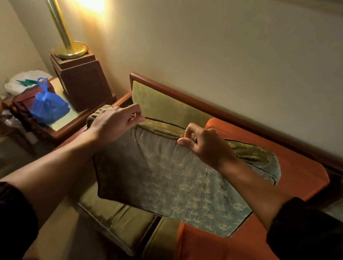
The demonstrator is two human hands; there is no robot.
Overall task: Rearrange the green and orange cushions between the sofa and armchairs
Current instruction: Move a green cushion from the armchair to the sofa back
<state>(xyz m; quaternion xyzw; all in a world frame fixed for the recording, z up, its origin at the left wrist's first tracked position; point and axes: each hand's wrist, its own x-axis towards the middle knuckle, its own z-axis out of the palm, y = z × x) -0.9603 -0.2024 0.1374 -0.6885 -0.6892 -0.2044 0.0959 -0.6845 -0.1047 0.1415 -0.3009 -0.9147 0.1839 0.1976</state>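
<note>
Warm lamplight on a plain cream wall

We see a polished brass lamp pole (57, 15) standing on a dark brown wooden pedestal (83, 78) by the cream wall (227, 51); near the pedestal's left edge a crumpled blue plastic bag (47, 104) sits on a glass-topped side table (65, 122).

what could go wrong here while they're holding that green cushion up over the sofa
1. Both the left hand and the right hand only pinch the top edge of the green cushion, so it could slip and drop.
2. Swinging it leftward might knock the brass lamp on its wooden stand, or the blue bag on the side table.
3. Set down carelessly, it may land askew across the orange cushion.
</note>
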